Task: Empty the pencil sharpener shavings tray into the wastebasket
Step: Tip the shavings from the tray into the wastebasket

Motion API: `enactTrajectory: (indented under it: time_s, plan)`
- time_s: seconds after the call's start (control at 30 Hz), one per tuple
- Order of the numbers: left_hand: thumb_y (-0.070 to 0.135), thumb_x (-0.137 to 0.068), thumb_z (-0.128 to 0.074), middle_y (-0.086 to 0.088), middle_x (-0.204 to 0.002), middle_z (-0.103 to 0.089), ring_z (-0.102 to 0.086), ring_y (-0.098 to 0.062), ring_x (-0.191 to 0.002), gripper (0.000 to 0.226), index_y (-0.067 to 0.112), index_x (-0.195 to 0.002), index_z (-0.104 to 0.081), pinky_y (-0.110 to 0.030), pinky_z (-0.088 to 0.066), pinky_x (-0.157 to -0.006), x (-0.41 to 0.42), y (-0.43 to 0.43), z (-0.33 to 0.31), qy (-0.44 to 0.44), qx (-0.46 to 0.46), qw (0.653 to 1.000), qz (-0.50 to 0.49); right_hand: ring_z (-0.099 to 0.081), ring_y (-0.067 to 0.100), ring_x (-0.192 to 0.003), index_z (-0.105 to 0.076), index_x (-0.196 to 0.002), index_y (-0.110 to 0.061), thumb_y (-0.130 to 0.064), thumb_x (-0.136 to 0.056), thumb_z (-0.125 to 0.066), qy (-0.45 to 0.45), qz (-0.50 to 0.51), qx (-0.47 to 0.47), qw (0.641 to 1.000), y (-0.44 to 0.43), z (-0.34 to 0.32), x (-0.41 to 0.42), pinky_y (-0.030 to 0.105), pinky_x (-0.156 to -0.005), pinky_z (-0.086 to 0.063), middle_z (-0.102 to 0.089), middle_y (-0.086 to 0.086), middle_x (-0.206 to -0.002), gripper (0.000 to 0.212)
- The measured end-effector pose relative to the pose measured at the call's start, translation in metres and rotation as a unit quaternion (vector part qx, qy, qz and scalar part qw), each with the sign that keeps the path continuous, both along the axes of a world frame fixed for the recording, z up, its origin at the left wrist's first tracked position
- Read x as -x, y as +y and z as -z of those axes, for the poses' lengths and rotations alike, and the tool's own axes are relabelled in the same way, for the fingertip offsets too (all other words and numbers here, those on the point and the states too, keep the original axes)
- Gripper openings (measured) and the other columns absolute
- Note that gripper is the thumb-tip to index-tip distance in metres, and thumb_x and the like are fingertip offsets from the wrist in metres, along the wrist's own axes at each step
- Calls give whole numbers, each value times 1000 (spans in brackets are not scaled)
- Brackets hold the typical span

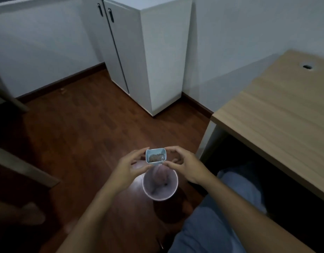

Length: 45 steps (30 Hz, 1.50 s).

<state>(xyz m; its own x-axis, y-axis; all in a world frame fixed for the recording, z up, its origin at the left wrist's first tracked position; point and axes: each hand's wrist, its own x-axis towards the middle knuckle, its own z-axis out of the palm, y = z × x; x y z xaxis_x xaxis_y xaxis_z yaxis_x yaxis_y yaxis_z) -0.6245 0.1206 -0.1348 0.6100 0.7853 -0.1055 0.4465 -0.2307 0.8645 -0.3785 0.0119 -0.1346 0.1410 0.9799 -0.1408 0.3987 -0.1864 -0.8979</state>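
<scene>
The tray [156, 156] is a small pale-blue box with rounded corners, open side facing up toward the camera, with a patch of brown shavings [155, 157] inside. Its long axis runs side to side, from one hand to the other. The left hand [129, 166] pinches its left end and the right hand [185, 164] its right end, fingertips closed on the rim (thumbs on the near edge). Just below and nearer than the hands stands the round wastebasket [160, 184] on the wood floor [81, 128], its mouth open upward. A surface [281, 114] lies to the right of the hands.
</scene>
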Motion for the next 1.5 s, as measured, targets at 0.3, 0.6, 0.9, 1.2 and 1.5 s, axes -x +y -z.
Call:
enactTrajectory:
  time_s: [0.3,0.6,0.9,1.2,1.5]
  plan:
    - [19,-89,-94,12,-113,-88,-82,-14,-115,29,28,-113,-82,-29,-66,-98,0,-12,60,8,128,987,-97,-77,-3,-78,-70,-130,-16,-24,-103,-81,69,60,73,993,-6,62,16,18,-69,-61,-81,1,-122,30]
    - [64,-93,-77,-1,-98,-91,-79,-19,-91,54,13,-109,-86,-33,-53,-76,-26,-6,60,106,314,928,-169,-68,10,-57,-74,-100,-14,-52,-109,-65,27,81,201,976,11,69,16,22,-58,-54,-87,12,-99,40]
    - [77,-87,-70,9,-80,-89,-80,-23,-98,66,15,-101,-87,-40,-45,-86,-37,-2,63,164,346,904,-189,-56,-4,-31,-64,-70,-24,-48,-113,-59,42,101,247,963,21,65,15,10,-38,-39,-74,0,-68,50]
    - [80,-86,-67,5,-90,-91,-81,-22,-100,70,15,-106,-88,-38,-38,-80,-37,0,58,178,359,897,-186,-58,-4,-35,-67,-69,-23,-54,-112,-56,30,93,270,958,24,63,16,21,-52,-43,-73,-7,-61,53]
    - [67,-92,-76,7,-104,-91,-86,-24,-104,54,24,-124,-82,-34,-46,-76,-28,-2,63,148,305,933,-118,-59,9,-50,-76,-93,-17,-43,-110,-66,28,92,243,965,19,76,13,21,-51,-48,-69,-8,-62,33]
